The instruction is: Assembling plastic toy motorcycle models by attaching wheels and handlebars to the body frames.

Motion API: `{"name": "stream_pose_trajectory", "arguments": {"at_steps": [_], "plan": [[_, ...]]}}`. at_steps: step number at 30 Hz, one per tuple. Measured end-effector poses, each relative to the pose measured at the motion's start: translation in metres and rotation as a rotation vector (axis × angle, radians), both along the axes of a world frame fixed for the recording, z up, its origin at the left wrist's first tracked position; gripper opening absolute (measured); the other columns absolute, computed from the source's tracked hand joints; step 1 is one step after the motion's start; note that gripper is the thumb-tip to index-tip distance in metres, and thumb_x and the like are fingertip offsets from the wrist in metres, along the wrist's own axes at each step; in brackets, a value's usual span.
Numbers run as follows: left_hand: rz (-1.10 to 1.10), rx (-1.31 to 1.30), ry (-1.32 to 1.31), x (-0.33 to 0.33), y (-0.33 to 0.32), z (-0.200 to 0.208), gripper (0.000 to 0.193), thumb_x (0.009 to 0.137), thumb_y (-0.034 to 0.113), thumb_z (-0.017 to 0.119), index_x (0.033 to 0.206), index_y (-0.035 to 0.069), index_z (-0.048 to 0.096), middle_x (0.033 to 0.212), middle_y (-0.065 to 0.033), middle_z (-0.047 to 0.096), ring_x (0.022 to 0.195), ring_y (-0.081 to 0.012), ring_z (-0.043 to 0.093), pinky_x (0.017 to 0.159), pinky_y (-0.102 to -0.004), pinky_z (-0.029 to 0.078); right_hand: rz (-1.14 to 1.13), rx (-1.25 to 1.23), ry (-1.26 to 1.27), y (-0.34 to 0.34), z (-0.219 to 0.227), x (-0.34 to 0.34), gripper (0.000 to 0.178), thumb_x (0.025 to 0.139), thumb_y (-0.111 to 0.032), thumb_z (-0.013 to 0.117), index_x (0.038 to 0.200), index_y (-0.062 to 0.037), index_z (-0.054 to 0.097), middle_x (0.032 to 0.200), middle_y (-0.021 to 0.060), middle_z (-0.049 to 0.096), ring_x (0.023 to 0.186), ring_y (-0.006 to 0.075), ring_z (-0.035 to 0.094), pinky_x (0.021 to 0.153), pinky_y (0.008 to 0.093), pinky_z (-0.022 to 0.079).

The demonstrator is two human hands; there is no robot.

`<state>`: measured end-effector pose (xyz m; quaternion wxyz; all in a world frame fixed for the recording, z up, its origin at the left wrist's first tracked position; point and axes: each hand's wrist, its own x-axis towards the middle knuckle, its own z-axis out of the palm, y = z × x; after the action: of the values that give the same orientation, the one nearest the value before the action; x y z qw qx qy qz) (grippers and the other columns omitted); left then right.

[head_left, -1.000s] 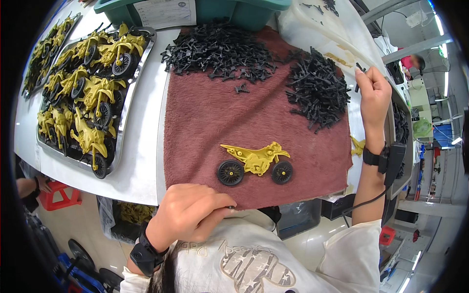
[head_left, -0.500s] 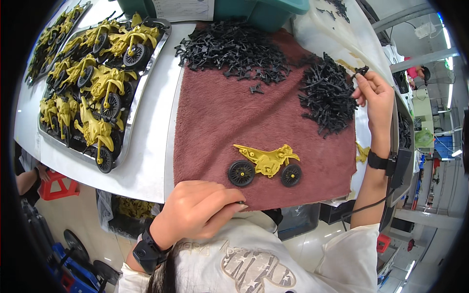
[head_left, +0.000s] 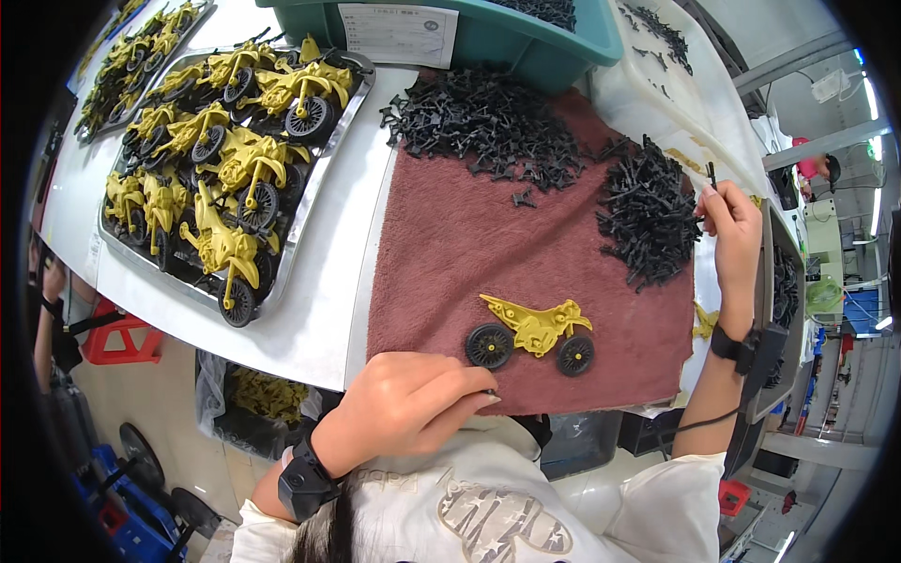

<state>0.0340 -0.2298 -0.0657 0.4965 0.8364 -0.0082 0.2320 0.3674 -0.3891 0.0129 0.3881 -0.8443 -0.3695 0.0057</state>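
A yellow toy motorcycle body (head_left: pixel 539 329) with two black spoked wheels lies on the dark red cloth (head_left: pixel 427 253) in front of me. My left hand (head_left: pixel 408 405) is closed in a pinch at the cloth's near edge, left of the toy; a tiny dark piece shows at its fingertips, its kind unclear. Out to the right, my right hand (head_left: pixel 732 239) pinches a small black plastic part (head_left: pixel 711 175), which sticks up above the fingers. Beside that hand is a heap of small black parts (head_left: pixel 648 216). Another heap of black parts (head_left: pixel 488 127) spreads over the cloth's far side.
Metal trays (head_left: pixel 314 202) of yellow motorcycles stand at the left. A green bin (head_left: pixel 563 52) with a paper sheet (head_left: pixel 399 33) is at the back. Yellow pieces (head_left: pixel 704 321) lie by my right forearm. A red stool (head_left: pixel 122 336) and another person's arm (head_left: pixel 49 310) are at far left.
The whole view has shifted, so the table appears farther right and lower. In my right fingers the black part has turned more upright. My left hand keeps its pinch; the toy stays put.
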Motion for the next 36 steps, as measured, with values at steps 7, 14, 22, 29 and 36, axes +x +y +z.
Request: {"name": "stream_pose_trajectory", "arguments": {"at_steps": [7, 14, 22, 29, 36], "plan": [[0.119, -0.151, 0.047, -0.003, -0.006, -0.004, 0.019, 0.076, 0.003, 0.072, 0.093, 0.004, 0.066, 0.069, -0.0088, 0.063, 0.060, -0.0254, 0.063, 0.055, -0.0347, 0.050, 0.080, 0.038, 0.361, -0.014, 0.008, -0.094, 0.012, 0.095, -0.010, 0.055, 0.100, -0.0006, 0.060, 0.069, 0.0011, 0.058, 0.061, 0.0051, 0.051, 0.055, 0.0188, 0.038], [0.075, 0.039, 0.165, -0.001, -0.015, 0.017, 0.014, 0.076, 0.006, 0.075, 0.079, 0.001, 0.063, 0.063, -0.0125, 0.058, 0.051, -0.0266, 0.059, 0.046, -0.0355, 0.043, 0.136, 0.100, 0.438, -0.025, -0.044, -0.137, 0.009, 0.087, 0.003, 0.058, 0.096, 0.0037, 0.060, 0.087, 0.0049, 0.061, 0.076, 0.0086, 0.059, 0.070, 0.0218, 0.046], [0.253, 0.248, 0.302, 0.004, -0.044, 0.023, 0.016, 0.076, 0.007, 0.073, 0.082, 0.002, 0.060, 0.066, -0.0110, 0.056, 0.057, -0.0311, 0.057, 0.050, -0.0385, 0.042, 0.121, 0.128, 0.507, -0.021, -0.053, -0.171, 0.018, 0.085, 0.006, 0.060, 0.103, 0.0005, 0.061, 0.078, 0.0045, 0.064, 0.068, 0.0080, 0.062, 0.061, 0.0222, 0.048], [0.302, 0.431, 0.334, 0.012, -0.054, 0.021, 0.015, 0.078, 0.008, 0.071, 0.081, 0.003, 0.058, 0.066, -0.0092, 0.055, 0.056, -0.0295, 0.056, 0.050, -0.0376, 0.042, 0.130, 0.163, 0.556, -0.032, -0.046, -0.164, 0.014, 0.083, 0.005, 0.064, 0.096, 0.0023, 0.063, 0.082, 0.0049, 0.063, 0.069, 0.0109, 0.065, 0.061, 0.0224, 0.049], [0.323, 0.499, 0.372, 0.020, -0.063, 0.022, 0.013, 0.080, 0.008, 0.069, 0.078, 0.004, 0.056, 0.064, -0.0083, 0.053, 0.053, -0.0287, 0.055, 0.048, -0.0373, 0.040, 0.181, 0.068, 0.281, -0.038, -0.042, -0.146, 0.016, 0.077, 0.006, 0.068, 0.092, 0.0032, 0.065, 0.083, 0.0064, 0.066, 0.073, 0.0120, 0.066, 0.065, 0.0237, 0.050]]}}
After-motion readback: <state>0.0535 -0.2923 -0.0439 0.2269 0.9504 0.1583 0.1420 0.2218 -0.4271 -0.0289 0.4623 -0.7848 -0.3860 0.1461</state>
